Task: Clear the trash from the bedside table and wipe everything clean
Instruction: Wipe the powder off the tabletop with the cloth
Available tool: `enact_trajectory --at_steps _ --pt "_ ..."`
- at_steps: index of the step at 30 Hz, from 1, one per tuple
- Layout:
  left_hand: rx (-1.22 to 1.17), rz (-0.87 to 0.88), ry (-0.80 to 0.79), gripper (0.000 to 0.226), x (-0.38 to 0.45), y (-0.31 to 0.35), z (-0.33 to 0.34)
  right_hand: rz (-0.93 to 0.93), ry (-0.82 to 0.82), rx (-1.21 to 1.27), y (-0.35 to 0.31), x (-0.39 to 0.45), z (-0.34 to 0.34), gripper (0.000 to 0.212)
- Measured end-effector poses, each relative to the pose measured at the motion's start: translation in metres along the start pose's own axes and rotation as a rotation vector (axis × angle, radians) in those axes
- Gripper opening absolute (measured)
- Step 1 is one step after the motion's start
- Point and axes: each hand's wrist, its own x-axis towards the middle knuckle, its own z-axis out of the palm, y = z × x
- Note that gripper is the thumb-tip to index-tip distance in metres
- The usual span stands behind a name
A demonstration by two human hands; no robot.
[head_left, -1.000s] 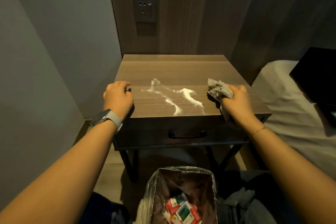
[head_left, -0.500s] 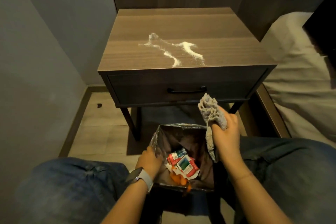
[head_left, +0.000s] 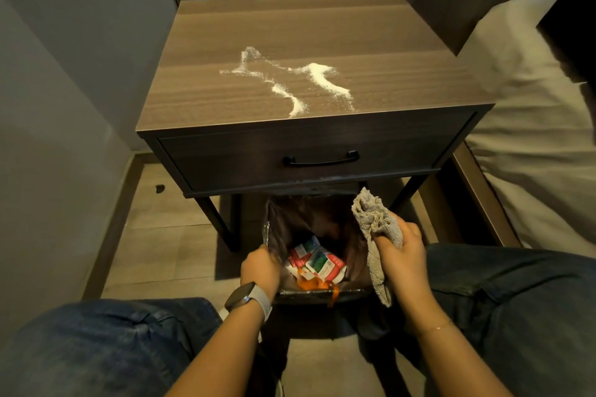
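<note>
The bedside table point(head_left: 225, 100) stands against the wood-panelled wall, and on its brown wood-grain surface lies a branching trail of spilled white powder point(head_left: 292, 80), spread across the middle and reaching almost to the front edge. The single drawer point(head_left: 403, 151) below is closed, its black handle point(head_left: 321, 159) centred on the front. On the floor in front of the table, partly under it and between the person's knees in blue jeans, sits the trash bin point(head_left: 317, 292), lined with a dark bag; inside it lie red, white and green wrappers point(head_left: 317, 263) with a scrap of orange beneath them. The left hand point(head_left: 259, 269), a grey-strapped watch point(head_left: 246, 297) on its wrist, has its fingers curled over the bin's left rim and grips it. The right hand point(head_left: 400, 256) is closed around a crumpled grey cloth point(head_left: 375, 235) above the bin's right side; one end of the cloth sticks up above the fingers and the other hangs down past the bin's near rim. A bed with pale sheets point(head_left: 532, 126) lies just to the right of the table. A small dark speck point(head_left: 159, 187) sits on the floor to the table's left.
</note>
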Motion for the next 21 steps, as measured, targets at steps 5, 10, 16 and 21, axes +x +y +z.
enact_trajectory --at_steps 5,10,16,21 --pt "-0.056 -0.016 -0.022 0.024 0.019 0.004 -0.008 0.006 -0.009 0.001 -0.007 0.005 0.0 0.047" --pt "-0.071 0.04 -0.046 0.034 0.004 -0.006 -0.025 -0.049 -0.017 0.02 -0.024 0.004 -0.005 0.046" --pt "-0.16 0.206 0.226 0.036 -0.048 -0.004 -0.078 -0.171 -0.019 0.075 -0.07 -0.003 -0.019 0.044" --pt "-0.272 0.401 0.496 0.029 -0.077 0.034 -0.168 -0.363 0.02 0.076 -0.124 0.019 -0.04 0.054"
